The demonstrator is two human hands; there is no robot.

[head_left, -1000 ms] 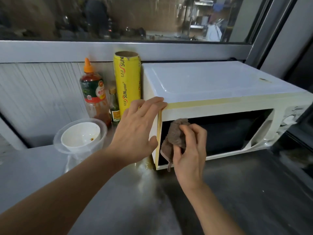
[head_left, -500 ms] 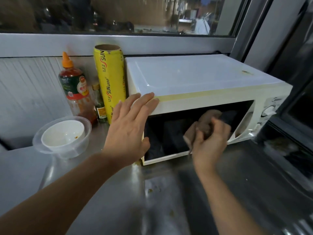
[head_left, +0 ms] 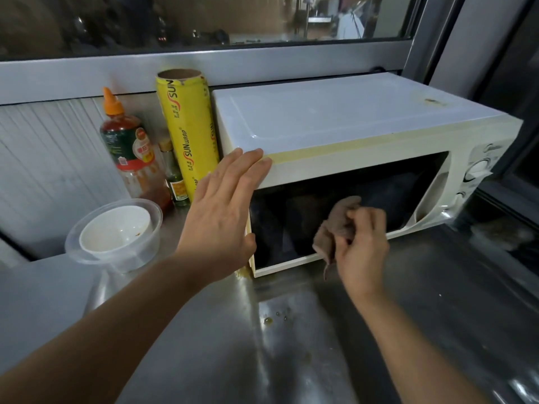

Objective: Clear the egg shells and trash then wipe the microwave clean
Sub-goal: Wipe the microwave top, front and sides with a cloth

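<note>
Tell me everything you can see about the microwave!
The microwave is a boxy cream-white oven, yellowed along its front edges, sitting on the shiny metal counter below a window. Its top is flat and white with a small brownish mark near the back right. The door is shut, with a dark glass window. White round knobs sit on the right panel. The left hand rests flat against its front left corner, and the right hand presses a brown cloth on the glass. A yellow wrap roll stands beside its left side.
</note>
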